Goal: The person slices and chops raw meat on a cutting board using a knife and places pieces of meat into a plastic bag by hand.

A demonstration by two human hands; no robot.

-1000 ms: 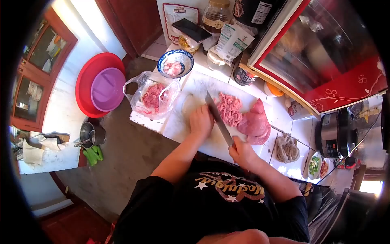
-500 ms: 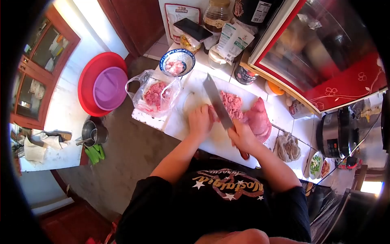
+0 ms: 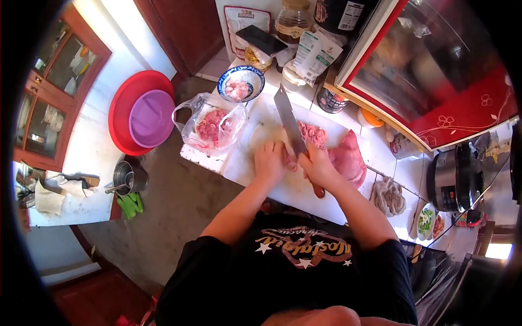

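My right hand (image 3: 317, 167) grips the handle of a cleaver (image 3: 290, 120), its blade pointing away from me over the white cutting board (image 3: 321, 206). Just left of the blade, my left hand (image 3: 270, 161) has curled fingers on a small piece of raw meat (image 3: 290, 163), partly hidden by them. Chopped meat (image 3: 314, 134) is heaped beyond the blade. A larger slab of raw meat (image 3: 349, 157) lies on the board's right side. At the left, an open plastic bag (image 3: 187, 133) contains more cut meat (image 3: 211, 126).
A blue-patterned bowl (image 3: 222, 87) with pale meat pieces stands behind the bag. Jars, packets and a phone (image 3: 262, 40) are at the back. A red-framed glass cabinet (image 3: 375, 65), a crumpled cloth (image 3: 387, 196) and a cooker (image 3: 454, 179) line the right. Basins (image 3: 120, 108) are at left.
The cleaver and my right hand have shifted slightly up and left, closer to my left hand. My left hand stays on the meat piece. The whole view has moved slightly.
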